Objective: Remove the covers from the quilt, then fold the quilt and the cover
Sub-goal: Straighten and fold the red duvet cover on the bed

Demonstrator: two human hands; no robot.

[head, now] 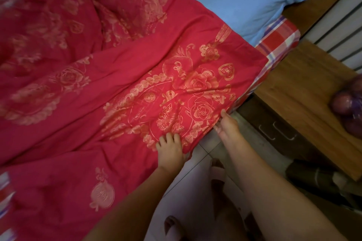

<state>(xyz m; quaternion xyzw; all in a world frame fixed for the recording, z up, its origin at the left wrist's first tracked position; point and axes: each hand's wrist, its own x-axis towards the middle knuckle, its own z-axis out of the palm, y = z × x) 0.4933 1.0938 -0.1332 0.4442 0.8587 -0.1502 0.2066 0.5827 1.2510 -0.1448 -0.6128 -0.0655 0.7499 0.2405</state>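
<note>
A red quilt cover (pixel 121 76) with gold rose and coin prints lies spread and creased over the bed, the quilt inside hidden. At the cover's near edge, my left hand (pixel 170 148) has its fingers curled over the top of the fabric, with the thumb out of sight below. My right hand (pixel 227 124) is a little further right on the same edge, near the corner. It pinches the fabric, thumb on top and fingers tucked under.
A blue pillow (pixel 244 4) lies at the head of the bed on a red plaid sheet (pixel 280 39). A wooden bedside cabinet (pixel 301 96) with purple round things (pixel 348 107) stands to the right. My slippered feet (pixel 217 172) are on the tiled floor.
</note>
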